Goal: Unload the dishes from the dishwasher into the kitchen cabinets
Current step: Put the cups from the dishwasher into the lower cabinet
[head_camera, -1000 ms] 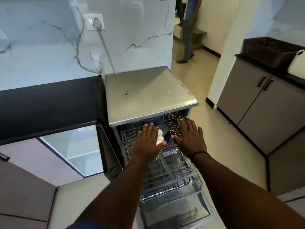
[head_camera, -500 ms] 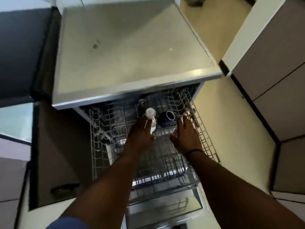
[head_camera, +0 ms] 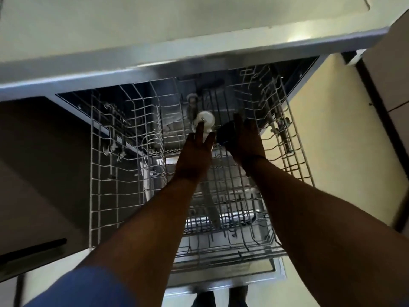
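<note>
The dishwasher's upper wire rack (head_camera: 104, 173) is pulled out below the steel top (head_camera: 199, 52). A white cup (head_camera: 207, 120) stands near the rack's back, and my left hand (head_camera: 197, 151) reaches onto it, fingers touching its rim and side. Just right of it is a dark blue mug (head_camera: 225, 131); my right hand (head_camera: 245, 140) is wrapped round it from the right. The grip on the white cup is not plainly visible. A lower rack (head_camera: 232, 220) shows through the wires.
The open dishwasher door (head_camera: 274, 273) lies at the bottom. A dark cabinet front with a black handle (head_camera: 33, 251) is at the left. The beige floor (head_camera: 327, 129) and a cabinet (head_camera: 398, 74) are at the right. My feet show below the door.
The camera has dipped lower and closer over the rack. Both hands have moved forward, the left onto the white cup and the right round the blue mug.
</note>
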